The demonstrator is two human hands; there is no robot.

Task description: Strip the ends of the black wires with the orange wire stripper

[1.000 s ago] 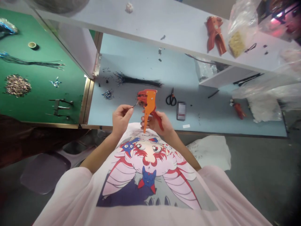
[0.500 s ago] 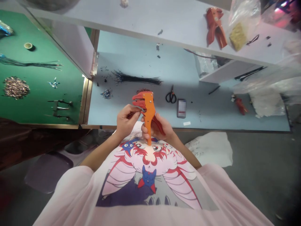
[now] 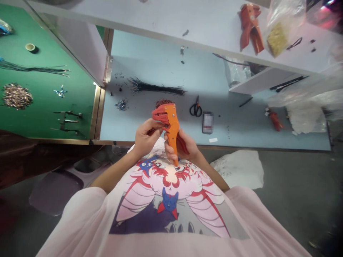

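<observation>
My right hand (image 3: 187,144) is wrapped around the handles of an orange and red wire stripper (image 3: 172,119), held upright in front of my shirt with its jaws facing left. At those jaws my left hand (image 3: 147,137) is closed in a pinch, thumb against fingers. What it pinches is too small and hidden to make out. Just beyond the tool's head lies a pile of brownish small pieces (image 3: 164,102), partly covered by it. Further back on the blue bench is a bundle of black wires (image 3: 158,88). A small heap of blue-and-silver pieces (image 3: 121,104) sits left of it.
Black scissors (image 3: 196,109) and a phone (image 3: 207,122) lie to the right. Another red tool (image 3: 275,120) is near plastic bags (image 3: 302,110). A shelf (image 3: 203,35) crosses overhead with a red hand tool (image 3: 251,28). A metal-edged green table (image 3: 48,125) adjoins at left.
The wire stripper's handle end has swung slightly right, and its red jaws look closer together. My left hand has shifted a little right with it, still pinching.
</observation>
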